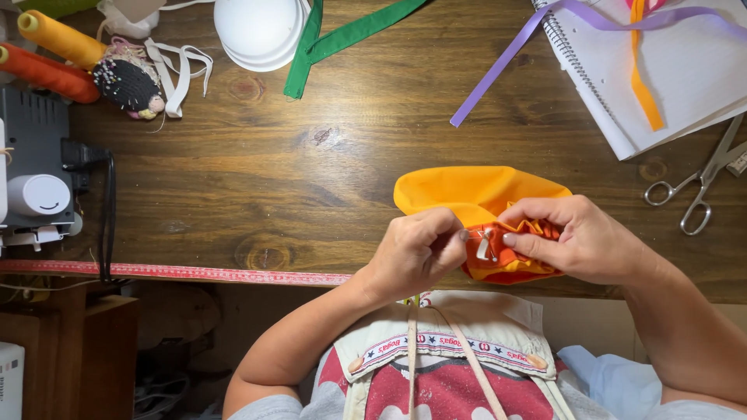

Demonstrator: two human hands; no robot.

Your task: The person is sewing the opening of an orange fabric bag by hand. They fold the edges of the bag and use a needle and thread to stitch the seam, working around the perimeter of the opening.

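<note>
A dark wooden desk point(311, 179) fills most of the view, with a red measuring tape point(179, 272) laid along its near edge. At the left edge stands a grey sewing machine point(35, 167) with a black cord hanging beside it, and behind it lie a yellow thread cone point(58, 37), an orange thread cone point(47, 74) and a dark pincushion point(127, 84) stuck with pins. A spiral notebook point(669, 78) sits at the far right, with a purple ribbon point(506, 58) and an orange ribbon point(642, 74) trailing over it. White bowls point(261, 31) are stacked at the top, just beside a green ribbon point(342, 35). Scissors point(696, 187) lie near the right edge. Near the front edge the yellow and orange fabric point(475, 194) rests on the desk, bunched up where it is held. The right hand point(580, 237) is closed on the gathered folds, hiding part of them. The left hand point(416, 253) pinches a small white piece point(485, 247) against the orange cloth.
</note>
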